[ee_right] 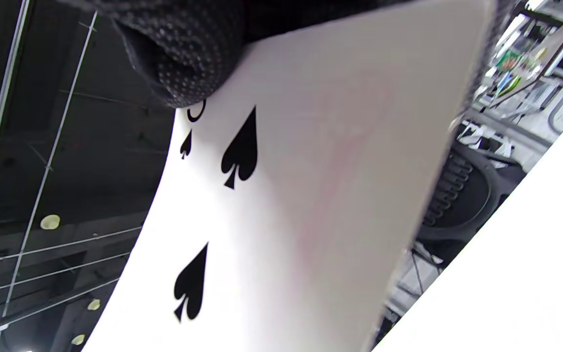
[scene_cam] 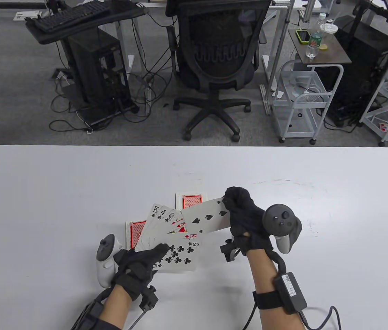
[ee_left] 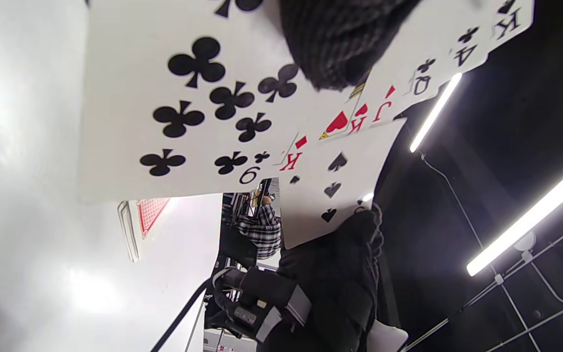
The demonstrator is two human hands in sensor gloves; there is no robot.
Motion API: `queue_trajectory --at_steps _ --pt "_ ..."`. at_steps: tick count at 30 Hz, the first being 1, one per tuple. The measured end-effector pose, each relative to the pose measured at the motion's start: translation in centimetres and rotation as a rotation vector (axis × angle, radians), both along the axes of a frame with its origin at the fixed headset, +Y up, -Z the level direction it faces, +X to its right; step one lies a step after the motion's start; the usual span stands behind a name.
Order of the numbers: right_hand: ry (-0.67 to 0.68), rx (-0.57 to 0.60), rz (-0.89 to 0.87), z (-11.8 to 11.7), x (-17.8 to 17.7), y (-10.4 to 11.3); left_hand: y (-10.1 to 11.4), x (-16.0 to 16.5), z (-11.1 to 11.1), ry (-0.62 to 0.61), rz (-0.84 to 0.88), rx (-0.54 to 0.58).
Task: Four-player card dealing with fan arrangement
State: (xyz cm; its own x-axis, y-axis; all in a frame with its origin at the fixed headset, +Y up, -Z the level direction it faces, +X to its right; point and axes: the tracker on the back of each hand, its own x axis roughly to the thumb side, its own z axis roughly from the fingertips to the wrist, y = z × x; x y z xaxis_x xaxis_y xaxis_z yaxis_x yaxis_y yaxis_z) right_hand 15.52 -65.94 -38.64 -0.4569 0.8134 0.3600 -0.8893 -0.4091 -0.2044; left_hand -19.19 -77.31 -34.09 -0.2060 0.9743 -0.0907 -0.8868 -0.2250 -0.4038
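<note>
My left hand holds a face-up fan of cards above the white table, its thumb on the nine of clubs. The fan shows a king and four of clubs, a queen, a jack and red kings. My right hand pinches a spade card by its far corner at the fan's right end. In the left wrist view the nine of clubs fills the top and the spade card sits below it. The right wrist view is mostly the spade card under my fingertips.
Two red-backed face-down cards lie on the table: one behind the fan, one at its left. Beyond the far table edge stand an office chair, a computer stand and a white cart.
</note>
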Motion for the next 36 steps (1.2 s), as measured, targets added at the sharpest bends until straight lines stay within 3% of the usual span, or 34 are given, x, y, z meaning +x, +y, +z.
queue_trajectory --at_steps 6,9,13,17,21,29,36 --pt "0.034 -0.014 -0.036 -0.1 0.9 0.6 0.7 0.8 -0.1 -0.126 -0.120 0.057" --pt "0.144 0.004 -0.064 0.0 -0.4 1.3 0.8 2.1 0.0 -0.238 -0.214 0.077" --pt "0.307 0.031 -0.064 0.5 -2.5 2.4 0.8 3.1 0.1 -0.287 -0.301 0.086" --pt "0.440 0.019 0.045 1.0 -4.8 3.1 0.7 3.6 0.2 -0.343 -0.329 0.090" --pt "0.559 -0.042 0.154 1.2 -7.1 2.4 0.6 4.0 0.2 -0.368 -0.320 0.091" --pt "0.636 -0.109 0.091 0.9 -7.7 1.1 -0.2 3.9 0.1 -0.359 -0.307 0.060" --pt "0.479 -0.031 0.120 1.0 -6.9 1.3 0.4 3.8 0.1 -0.317 -0.284 0.074"
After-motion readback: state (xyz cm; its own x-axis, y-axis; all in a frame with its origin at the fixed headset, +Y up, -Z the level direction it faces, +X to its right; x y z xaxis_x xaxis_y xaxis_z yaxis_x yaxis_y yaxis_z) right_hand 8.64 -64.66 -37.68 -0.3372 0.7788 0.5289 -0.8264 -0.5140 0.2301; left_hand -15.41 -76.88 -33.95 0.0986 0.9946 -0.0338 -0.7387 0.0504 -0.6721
